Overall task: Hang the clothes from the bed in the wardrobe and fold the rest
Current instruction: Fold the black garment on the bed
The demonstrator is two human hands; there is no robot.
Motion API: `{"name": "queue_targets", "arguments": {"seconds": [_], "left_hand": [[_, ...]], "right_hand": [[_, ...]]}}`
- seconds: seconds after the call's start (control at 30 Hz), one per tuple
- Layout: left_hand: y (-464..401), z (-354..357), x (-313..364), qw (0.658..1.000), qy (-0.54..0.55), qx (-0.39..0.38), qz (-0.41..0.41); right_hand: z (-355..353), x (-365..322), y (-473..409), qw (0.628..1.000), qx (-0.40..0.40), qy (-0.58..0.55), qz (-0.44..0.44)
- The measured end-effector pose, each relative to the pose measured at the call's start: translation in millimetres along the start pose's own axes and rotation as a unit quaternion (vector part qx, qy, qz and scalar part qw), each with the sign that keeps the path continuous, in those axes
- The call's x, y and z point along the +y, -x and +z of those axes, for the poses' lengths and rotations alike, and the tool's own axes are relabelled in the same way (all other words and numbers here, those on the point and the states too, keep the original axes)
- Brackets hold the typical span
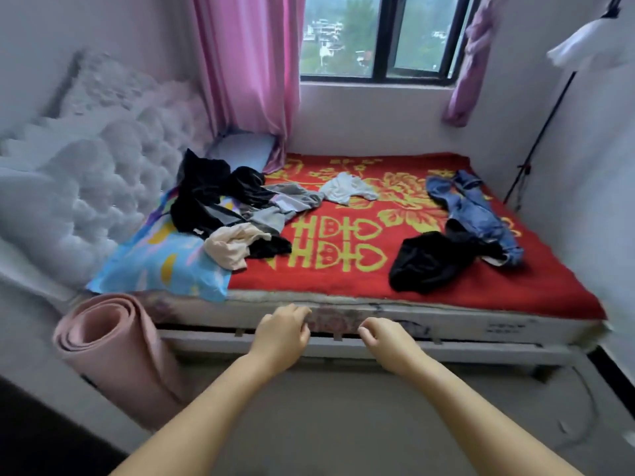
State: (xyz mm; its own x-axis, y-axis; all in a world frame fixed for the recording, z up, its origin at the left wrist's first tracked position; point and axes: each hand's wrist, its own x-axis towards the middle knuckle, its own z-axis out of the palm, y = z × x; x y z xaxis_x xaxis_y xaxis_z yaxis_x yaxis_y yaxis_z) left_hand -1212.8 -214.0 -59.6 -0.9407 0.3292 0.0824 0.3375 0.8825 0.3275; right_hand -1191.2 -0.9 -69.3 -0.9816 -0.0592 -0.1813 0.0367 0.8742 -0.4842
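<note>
Clothes lie scattered on a bed with a red and yellow blanket. At the left sits a heap of black and grey garments with a beige garment at its near edge. A white top lies in the middle. Blue jeans stretch along the right side, and a black garment lies beside them. My left hand and my right hand reach out in front of the mattress edge, both empty with fingers loosely curled and apart. No wardrobe is in view.
A rolled pink mat leans at the bed's near left corner. A white tufted headboard runs along the left. Pink curtains flank the window. A black stand holding something white stands at the right wall. A blue patterned pillow lies at the bed's left.
</note>
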Motion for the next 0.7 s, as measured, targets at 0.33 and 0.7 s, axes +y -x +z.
{"name": "queue_targets", "arguments": {"seconds": [0.33, 0.7], "left_hand": [[-99, 96, 113, 0.984, 0.106, -0.143, 0.024], [-282, 137, 145, 0.970, 0.109, -0.212, 0.051]], "right_hand": [[-32, 147, -16, 0.986, 0.037, -0.050, 0.153], [-81, 243, -154, 0.966, -0.018, -0.041, 0.254]]}}
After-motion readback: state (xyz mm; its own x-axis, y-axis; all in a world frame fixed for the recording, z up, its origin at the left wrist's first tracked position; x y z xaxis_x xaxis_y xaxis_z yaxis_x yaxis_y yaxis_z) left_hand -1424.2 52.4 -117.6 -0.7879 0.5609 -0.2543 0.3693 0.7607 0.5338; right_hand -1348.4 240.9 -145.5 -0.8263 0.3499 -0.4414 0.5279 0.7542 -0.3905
